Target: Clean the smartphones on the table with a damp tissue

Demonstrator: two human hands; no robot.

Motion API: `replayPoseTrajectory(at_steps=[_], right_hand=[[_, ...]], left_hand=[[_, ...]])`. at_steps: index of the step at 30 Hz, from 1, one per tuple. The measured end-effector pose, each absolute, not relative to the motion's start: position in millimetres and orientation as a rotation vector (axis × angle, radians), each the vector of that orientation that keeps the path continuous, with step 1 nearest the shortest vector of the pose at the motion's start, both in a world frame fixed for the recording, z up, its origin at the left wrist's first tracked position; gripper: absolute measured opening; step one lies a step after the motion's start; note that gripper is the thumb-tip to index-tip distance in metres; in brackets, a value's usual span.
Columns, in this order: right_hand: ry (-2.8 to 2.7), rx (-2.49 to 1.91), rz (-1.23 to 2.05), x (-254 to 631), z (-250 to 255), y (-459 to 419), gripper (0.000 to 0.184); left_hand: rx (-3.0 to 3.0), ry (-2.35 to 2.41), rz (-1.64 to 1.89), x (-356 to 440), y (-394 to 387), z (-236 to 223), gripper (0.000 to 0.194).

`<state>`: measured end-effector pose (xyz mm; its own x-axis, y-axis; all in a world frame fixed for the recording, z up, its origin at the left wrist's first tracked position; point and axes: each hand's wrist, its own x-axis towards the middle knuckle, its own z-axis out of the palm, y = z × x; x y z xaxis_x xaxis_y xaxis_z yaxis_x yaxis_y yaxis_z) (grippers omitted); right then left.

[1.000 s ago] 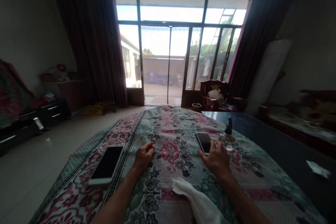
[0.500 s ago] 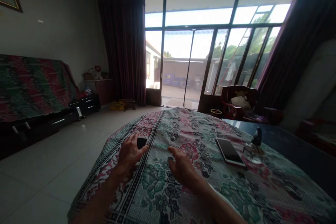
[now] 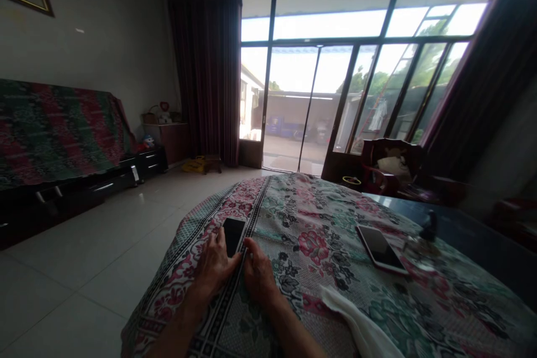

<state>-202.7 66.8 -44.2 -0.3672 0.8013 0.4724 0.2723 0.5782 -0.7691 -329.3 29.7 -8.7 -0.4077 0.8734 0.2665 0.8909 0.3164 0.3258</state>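
A dark phone (image 3: 234, 233) lies screen up on the floral cloth (image 3: 310, 224) near the table's left edge. My left hand (image 3: 213, 264) covers its near end, fingers along its left side and thumb across the bottom. My right hand (image 3: 258, 274) sits just to the right, fingers curled, fingertips at the phone's lower right corner. A second phone (image 3: 381, 249) with a pale rim lies screen up further right, clear of both hands.
A white cloth (image 3: 363, 333) lies by my right forearm. A small glass bottle (image 3: 424, 234) stands beyond the second phone, on the dark tabletop (image 3: 474, 235). A draped sofa (image 3: 54, 134) lines the left wall; tiled floor lies between. Glass doors are ahead.
My view has swung left. My right hand left the pale-rimmed phone and crossed to the dark phone. My left hand moved onto that phone and now lies on its near end.
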Motion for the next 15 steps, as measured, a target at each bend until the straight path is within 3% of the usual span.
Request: replayPoseTrajectory(at_steps=[10,15], right_hand=[[-2.084,-0.78,0.61,-197.3,-41.8,59.5,0.054],[-2.102,-0.692,0.623,-198.1,-39.2,56.9,0.059]], left_hand=[[-1.647,-2.553,-0.78,-334.8,27.8,-5.5,0.077],[-1.626,-2.349,-0.849,-341.2,27.9,-7.1,0.072]])
